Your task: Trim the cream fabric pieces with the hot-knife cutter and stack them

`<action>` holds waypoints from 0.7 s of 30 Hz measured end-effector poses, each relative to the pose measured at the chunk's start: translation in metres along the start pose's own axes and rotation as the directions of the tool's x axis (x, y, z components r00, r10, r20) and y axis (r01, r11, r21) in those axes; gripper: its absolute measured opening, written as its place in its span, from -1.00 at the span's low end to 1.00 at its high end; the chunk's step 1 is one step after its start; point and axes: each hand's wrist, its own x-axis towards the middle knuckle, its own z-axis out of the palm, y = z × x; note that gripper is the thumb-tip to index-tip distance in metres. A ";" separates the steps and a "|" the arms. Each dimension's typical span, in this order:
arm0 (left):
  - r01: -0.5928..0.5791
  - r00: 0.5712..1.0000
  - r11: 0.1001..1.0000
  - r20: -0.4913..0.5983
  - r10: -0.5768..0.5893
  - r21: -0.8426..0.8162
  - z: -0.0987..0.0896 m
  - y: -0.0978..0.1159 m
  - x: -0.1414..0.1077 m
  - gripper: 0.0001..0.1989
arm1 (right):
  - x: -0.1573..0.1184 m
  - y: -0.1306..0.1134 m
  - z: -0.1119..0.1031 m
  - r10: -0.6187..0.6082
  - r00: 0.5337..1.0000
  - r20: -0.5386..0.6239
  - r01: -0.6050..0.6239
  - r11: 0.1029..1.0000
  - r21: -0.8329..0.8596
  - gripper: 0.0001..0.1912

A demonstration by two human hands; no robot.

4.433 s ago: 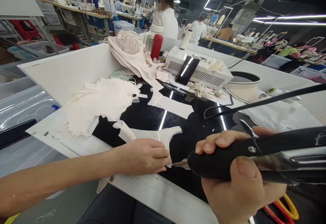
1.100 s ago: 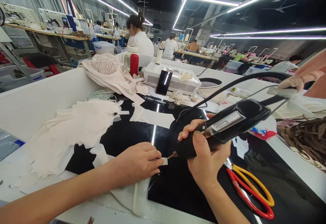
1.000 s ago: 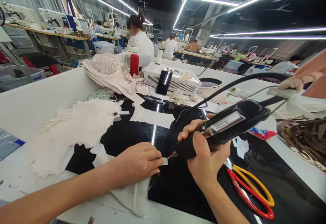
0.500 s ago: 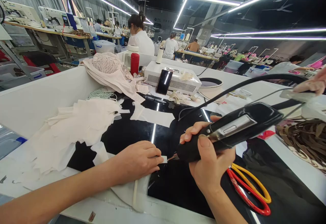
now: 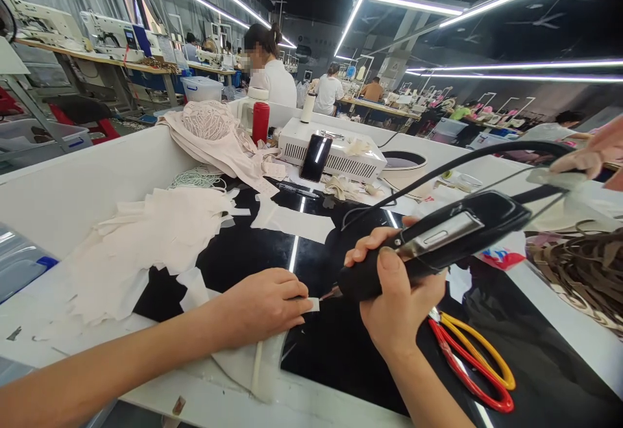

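My left hand (image 5: 272,303) lies on the black work surface (image 5: 341,356), its fingers pinched on a small white fabric strip (image 5: 314,304). Part of that strip is hidden under the fingers. In the grip of my right hand (image 5: 396,298) is a black corded hot knife (image 5: 423,239) with a metal lever along its side. Its thin coppery tip (image 5: 331,293) points left, close to the strip's free end; I cannot tell whether they touch. Beneath my left wrist lies pale fabric (image 5: 248,366). Red-and-yellow-handled scissors (image 5: 474,363) rest right of my right forearm.
White fabric pieces (image 5: 156,246) are heaped at left, and one cut piece (image 5: 294,222) lies ahead. Behind stand a phone (image 5: 315,158), a vented white box (image 5: 355,155) and a red bottle (image 5: 260,123). Another person's hand (image 5: 584,158) is at right, above brown straps (image 5: 579,272).
The hot knife has tilted slightly and shifted a little left. My left hand keeps its hold on the strip. At right, the other person's hand has moved slightly left.
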 end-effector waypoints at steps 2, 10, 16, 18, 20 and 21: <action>-0.002 1.000 1.000 -0.001 0.002 0.005 0.001 0.000 0.000 -0.78 | 0.001 0.003 0.000 0.007 1.000 0.012 -0.007 1.000 -0.008 -0.55; 0.021 1.000 0.999 -0.011 -0.021 -0.046 -0.001 0.000 -0.001 -0.77 | -0.001 0.005 -0.001 0.028 1.000 0.012 -0.027 0.998 -0.056 -0.51; 0.028 0.999 0.999 -0.021 -0.029 -0.037 -0.007 0.004 -0.013 -0.84 | -0.002 0.004 -0.001 -0.004 1.000 0.025 0.005 1.000 -0.026 -0.54; 0.042 0.998 0.999 -0.036 -0.043 -0.027 -0.009 0.006 -0.017 -0.87 | -0.001 0.004 -0.001 -0.010 0.999 0.034 0.011 1.000 -0.013 -0.55; 0.066 0.997 0.997 -0.050 -0.067 -0.029 -0.011 0.008 -0.021 -0.86 | -0.001 0.003 -0.002 -0.013 0.999 0.041 0.013 1.000 -0.001 -0.55; 0.074 0.996 0.997 -0.054 -0.076 -0.034 -0.011 0.008 -0.023 -0.85 | -0.001 0.003 -0.002 -0.012 0.999 0.039 0.012 1.000 0.002 -0.55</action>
